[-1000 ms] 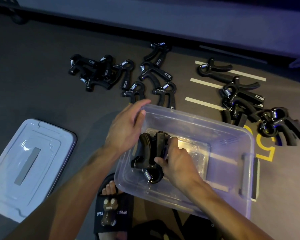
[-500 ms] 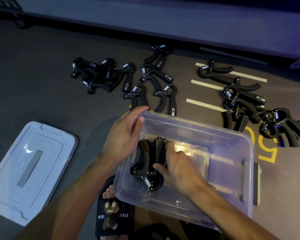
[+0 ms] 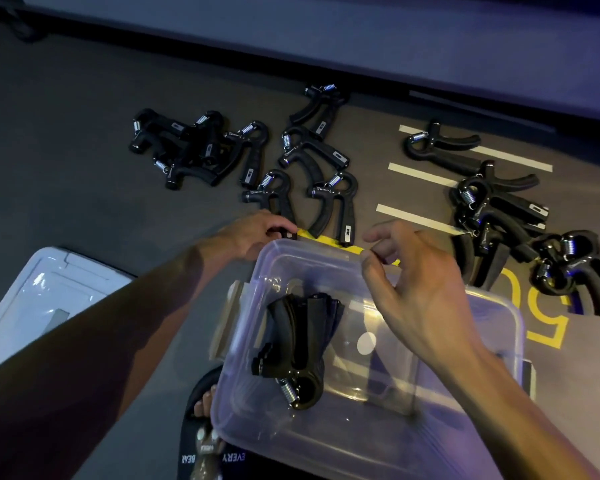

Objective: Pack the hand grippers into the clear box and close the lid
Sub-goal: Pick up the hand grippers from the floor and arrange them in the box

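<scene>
The clear box (image 3: 492, 344) sits on the floor in front of me, open, with black hand grippers (image 3: 298, 344) stacked upright at its left end. My left hand (image 3: 250, 233) reaches past the box's far left corner, its fingers curled over the handle end of a hand gripper (image 3: 274, 199) that lies on the floor. My right hand (image 3: 420, 292) hovers over the box's far rim with fingers apart, holding nothing. More loose grippers lie beyond the box: a pile at the far left (image 3: 187, 150), several in the middle (image 3: 312, 147), and a heap at the right (image 3: 499, 216).
The box's lid (image 3: 49, 292) lies flat on the floor to the left. My sandalled foot (image 3: 201, 427) is against the box's near left corner. White stripes (image 3: 420, 174) and a yellow marking (image 3: 548, 327) are painted on the floor. A raised ledge (image 3: 326, 36) runs along the far side.
Both hands have come out of the box, leaving the grippers inside. The left hand moved forward to a gripper on the floor and the right hand rose to the far rim.
</scene>
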Demonstrator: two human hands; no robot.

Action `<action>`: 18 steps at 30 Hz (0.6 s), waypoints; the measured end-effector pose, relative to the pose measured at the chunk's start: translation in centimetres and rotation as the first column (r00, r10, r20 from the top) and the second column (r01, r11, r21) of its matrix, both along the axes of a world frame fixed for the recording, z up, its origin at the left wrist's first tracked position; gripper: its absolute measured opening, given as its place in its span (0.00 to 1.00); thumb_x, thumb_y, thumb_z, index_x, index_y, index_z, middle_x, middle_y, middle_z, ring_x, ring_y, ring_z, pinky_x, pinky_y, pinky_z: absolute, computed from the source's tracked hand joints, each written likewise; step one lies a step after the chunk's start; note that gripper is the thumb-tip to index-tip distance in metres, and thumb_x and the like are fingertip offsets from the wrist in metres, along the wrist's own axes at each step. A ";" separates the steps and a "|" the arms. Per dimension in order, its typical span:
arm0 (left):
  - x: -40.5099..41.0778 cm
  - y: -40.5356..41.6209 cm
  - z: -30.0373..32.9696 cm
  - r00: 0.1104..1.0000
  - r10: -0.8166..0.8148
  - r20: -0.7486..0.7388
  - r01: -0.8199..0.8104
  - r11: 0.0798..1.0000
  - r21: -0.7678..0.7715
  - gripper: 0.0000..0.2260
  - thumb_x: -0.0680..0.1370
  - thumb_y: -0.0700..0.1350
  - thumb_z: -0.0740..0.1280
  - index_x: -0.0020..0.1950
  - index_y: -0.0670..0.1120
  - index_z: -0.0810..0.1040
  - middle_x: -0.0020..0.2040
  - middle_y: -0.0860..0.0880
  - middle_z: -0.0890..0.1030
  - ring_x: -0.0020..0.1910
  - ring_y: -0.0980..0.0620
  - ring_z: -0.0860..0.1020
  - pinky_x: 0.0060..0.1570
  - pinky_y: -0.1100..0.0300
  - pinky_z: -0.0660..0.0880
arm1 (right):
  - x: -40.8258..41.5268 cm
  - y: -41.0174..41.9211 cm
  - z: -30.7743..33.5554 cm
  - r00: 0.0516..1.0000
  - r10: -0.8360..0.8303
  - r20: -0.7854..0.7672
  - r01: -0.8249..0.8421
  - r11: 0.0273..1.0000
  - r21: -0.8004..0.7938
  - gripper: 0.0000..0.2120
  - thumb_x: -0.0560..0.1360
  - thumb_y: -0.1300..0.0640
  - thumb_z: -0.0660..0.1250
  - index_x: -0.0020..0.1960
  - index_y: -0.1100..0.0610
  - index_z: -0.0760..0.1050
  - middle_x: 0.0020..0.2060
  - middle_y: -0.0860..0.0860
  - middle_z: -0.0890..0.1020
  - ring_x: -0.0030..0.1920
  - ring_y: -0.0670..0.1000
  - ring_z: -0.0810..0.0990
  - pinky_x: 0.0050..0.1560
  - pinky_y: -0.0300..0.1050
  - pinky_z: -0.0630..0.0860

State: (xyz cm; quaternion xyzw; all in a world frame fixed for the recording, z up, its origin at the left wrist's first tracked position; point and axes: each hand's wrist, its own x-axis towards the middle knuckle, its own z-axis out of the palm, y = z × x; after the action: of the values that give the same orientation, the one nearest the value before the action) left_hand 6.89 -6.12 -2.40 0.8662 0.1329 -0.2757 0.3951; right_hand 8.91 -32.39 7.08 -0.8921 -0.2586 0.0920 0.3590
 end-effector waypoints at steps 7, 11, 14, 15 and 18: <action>1.3 -0.2 -1.7 0.985 -0.151 -0.079 0.165 0.960 0.225 0.31 0.64 0.69 0.61 0.62 0.58 0.81 0.50 0.51 0.71 0.55 0.46 0.77 0.66 0.51 0.72 | 1.1 0.1 -0.9 1.000 -0.001 -0.017 0.000 0.998 -0.057 0.07 0.77 0.54 0.66 0.55 0.51 0.76 0.42 0.42 0.79 0.49 0.49 0.75 0.47 0.41 0.69; 1.4 -1.2 0.1 0.986 -0.034 -0.160 0.081 0.951 0.299 0.12 0.74 0.59 0.66 0.54 0.58 0.82 0.54 0.50 0.75 0.58 0.48 0.75 0.61 0.56 0.70 | 0.5 0.2 -0.7 1.000 0.006 -0.008 -0.007 0.997 -0.073 0.08 0.77 0.51 0.64 0.55 0.50 0.76 0.44 0.42 0.81 0.51 0.49 0.75 0.52 0.53 0.74; 0.3 -0.8 0.2 0.998 0.058 -0.028 -0.045 0.939 0.341 0.02 0.75 0.52 0.70 0.43 0.60 0.80 0.50 0.49 0.79 0.52 0.44 0.79 0.55 0.52 0.76 | 0.1 0.0 0.0 0.999 -0.010 0.037 0.012 0.999 -0.052 0.08 0.76 0.52 0.63 0.54 0.50 0.76 0.46 0.41 0.80 0.53 0.49 0.74 0.55 0.56 0.73; -0.1 -0.6 0.7 0.998 0.054 0.040 -0.065 0.936 0.346 0.04 0.75 0.53 0.70 0.42 0.60 0.77 0.46 0.50 0.78 0.49 0.43 0.80 0.50 0.53 0.76 | 0.0 -0.1 0.3 0.999 -0.018 0.045 0.020 0.999 -0.042 0.08 0.76 0.52 0.64 0.54 0.50 0.76 0.47 0.41 0.80 0.53 0.49 0.74 0.55 0.56 0.72; -0.7 0.2 3.5 0.960 0.119 0.253 -0.201 0.921 0.333 0.03 0.79 0.51 0.68 0.47 0.56 0.75 0.42 0.51 0.79 0.45 0.44 0.80 0.44 0.55 0.74 | -0.5 -0.2 1.1 0.998 -0.041 0.045 0.041 0.999 0.005 0.09 0.76 0.55 0.65 0.55 0.50 0.76 0.49 0.42 0.80 0.55 0.50 0.74 0.57 0.55 0.72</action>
State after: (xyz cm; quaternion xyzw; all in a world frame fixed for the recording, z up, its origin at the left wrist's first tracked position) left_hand 6.24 -5.88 1.09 0.9352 0.2052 -0.1126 0.2657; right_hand 8.41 -32.59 8.19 -0.8984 -0.2485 0.0637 0.3566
